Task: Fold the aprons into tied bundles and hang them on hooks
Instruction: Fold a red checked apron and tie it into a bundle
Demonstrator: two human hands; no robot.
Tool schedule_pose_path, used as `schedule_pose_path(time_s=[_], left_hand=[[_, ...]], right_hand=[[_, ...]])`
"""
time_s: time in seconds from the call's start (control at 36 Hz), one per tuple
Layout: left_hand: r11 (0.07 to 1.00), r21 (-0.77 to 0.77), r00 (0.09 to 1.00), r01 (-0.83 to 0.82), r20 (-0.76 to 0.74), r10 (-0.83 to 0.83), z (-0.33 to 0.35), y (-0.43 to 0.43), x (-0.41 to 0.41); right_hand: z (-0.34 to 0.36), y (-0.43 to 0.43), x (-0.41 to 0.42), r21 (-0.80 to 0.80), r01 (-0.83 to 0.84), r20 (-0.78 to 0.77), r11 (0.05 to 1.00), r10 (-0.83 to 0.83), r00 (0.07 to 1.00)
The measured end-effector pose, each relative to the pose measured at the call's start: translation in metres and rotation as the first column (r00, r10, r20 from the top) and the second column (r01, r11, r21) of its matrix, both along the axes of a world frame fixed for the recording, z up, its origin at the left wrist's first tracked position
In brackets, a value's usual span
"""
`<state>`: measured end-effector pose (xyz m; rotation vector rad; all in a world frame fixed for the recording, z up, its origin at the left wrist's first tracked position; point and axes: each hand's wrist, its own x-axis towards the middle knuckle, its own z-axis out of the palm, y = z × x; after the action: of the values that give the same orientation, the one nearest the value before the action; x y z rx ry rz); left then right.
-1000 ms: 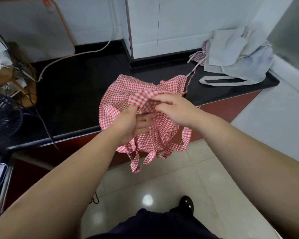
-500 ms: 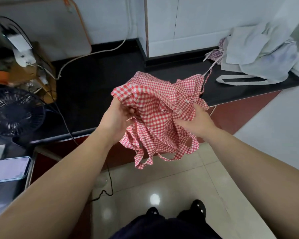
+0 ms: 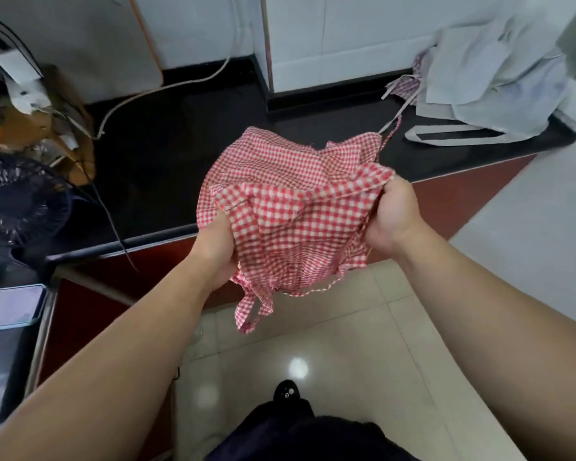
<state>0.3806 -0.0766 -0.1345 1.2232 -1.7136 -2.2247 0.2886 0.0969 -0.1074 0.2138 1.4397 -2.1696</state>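
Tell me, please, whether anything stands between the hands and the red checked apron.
Nothing visible does: the left hand and the right hand each grip the red checked apron directly, at opposite sides.

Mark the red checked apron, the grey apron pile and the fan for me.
red checked apron [image 3: 293,207]: head view, bunched middle of the cloth.
grey apron pile [image 3: 489,81]: head view, upper folds of the top apron.
fan [image 3: 17,199]: head view, dark hub of its grille.
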Motion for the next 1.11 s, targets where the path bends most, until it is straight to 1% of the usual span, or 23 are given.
schedule_pose_path(time_s=[0.03, 0.08, 0.14, 0.22, 0.28, 0.31, 0.39, 0.47, 0.56, 0.61, 0.64, 0.69, 0.75, 0.81, 0.86, 0.92, 0.97, 1.03, 1.11], left_hand=[[1.0, 0.001, 1.0, 0.009, 0.029, -0.009, -0.002, 0.007, 0.0], [0.991, -0.005, 0.988, 0.131, 0.079, -0.13, -0.001, 0.028, 0.001], [0.973, -0.032, 0.968, 0.23, 0.107, -0.226, -0.007, 0.045, 0.001], [0.95, -0.039, 0.935, 0.31, 0.192, -0.297, -0.009, 0.078, 0.007], [0.921, -0.028, 0.894, 0.389, 0.252, -0.37, -0.016, 0.095, 0.011], [0.91, -0.032, 0.879, 0.414, 0.275, -0.39, -0.021, 0.103, 0.014], [0.901, -0.056, 0.859, 0.431, 0.332, -0.39, -0.031, 0.117, 0.023], [0.887, -0.038, 0.828, 0.459, 0.381, -0.412, -0.037, 0.124, 0.031], [0.874, -0.019, 0.786, 0.485, 0.447, -0.426, -0.044, 0.132, 0.042], [0.9, -0.018, 0.808, 0.435, 0.448, -0.382, -0.047, 0.136, 0.046], [0.923, -0.025, 0.837, 0.385, 0.431, -0.337, -0.049, 0.137, 0.047], [0.964, -0.05, 0.898, 0.26, 0.378, -0.223, -0.05, 0.139, 0.049], [0.985, -0.095, 0.937, 0.145, 0.331, -0.107, -0.047, 0.137, 0.05], [0.99, -0.129, 0.96, 0.05, 0.281, -0.011, -0.041, 0.132, 0.051], [0.995, -0.098, 0.969, -0.028, 0.243, 0.051, -0.037, 0.127, 0.053], [0.995, 0.048, 0.979, -0.086, 0.188, 0.076, -0.035, 0.127, 0.052], [0.98, 0.165, 0.99, -0.113, 0.102, 0.097, -0.026, 0.132, 0.05], [0.969, 0.201, 0.989, -0.145, 0.07, 0.133, -0.018, 0.135, 0.046], [0.954, 0.2, 0.973, -0.224, 0.101, 0.208, -0.013, 0.128, 0.043]], right_hand=[[0.003, 0.011, -0.001, 0.014, 0.002, -0.011, 1.0, -0.002, 1.0], [0.003, 0.035, -0.002, 0.115, 0.002, -0.003, 0.993, -0.001, 1.0], [-0.005, 0.054, 0.001, 0.225, -0.1, -0.013, 0.969, 0.106, 0.994], [-0.019, 0.084, 0.011, 0.418, -0.217, -0.034, 0.882, 0.254, 0.967], [-0.033, 0.104, 0.018, 0.524, -0.234, -0.023, 0.819, 0.289, 0.957], [-0.04, 0.114, 0.02, 0.55, -0.238, 0.003, 0.8, 0.283, 0.959], [-0.048, 0.137, 0.025, 0.619, -0.235, 0.062, 0.75, 0.252, 0.966], [-0.056, 0.152, 0.025, 0.732, -0.217, 0.065, 0.646, 0.251, 0.966], [-0.062, 0.164, 0.027, 0.787, -0.239, 0.081, 0.568, 0.289, 0.954], [-0.06, 0.166, 0.028, 0.827, -0.206, 0.04, 0.523, 0.311, 0.95], [-0.057, 0.165, 0.028, 0.845, -0.162, -0.008, 0.51, 0.316, 0.949], [-0.05, 0.164, 0.027, 0.854, -0.074, -0.117, 0.516, 0.327, 0.938], [-0.045, 0.164, 0.024, 0.841, 0.003, -0.225, 0.54, 0.346, 0.911], [-0.038, 0.163, 0.023, 0.828, 0.044, -0.292, 0.56, 0.362, 0.885], [-0.032, 0.162, 0.025, 0.809, 0.035, -0.309, 0.587, 0.373, 0.875], [-0.028, 0.159, 0.025, 0.766, -0.006, -0.293, 0.643, 0.358, 0.887], [-0.025, 0.155, 0.026, 0.688, -0.073, -0.239, 0.722, 0.32, 0.917], [-0.023, 0.153, 0.025, 0.611, -0.137, -0.174, 0.78, 0.301, 0.938], [-0.019, 0.15, 0.023, 0.506, -0.192, -0.08, 0.841, 0.268, 0.96]])
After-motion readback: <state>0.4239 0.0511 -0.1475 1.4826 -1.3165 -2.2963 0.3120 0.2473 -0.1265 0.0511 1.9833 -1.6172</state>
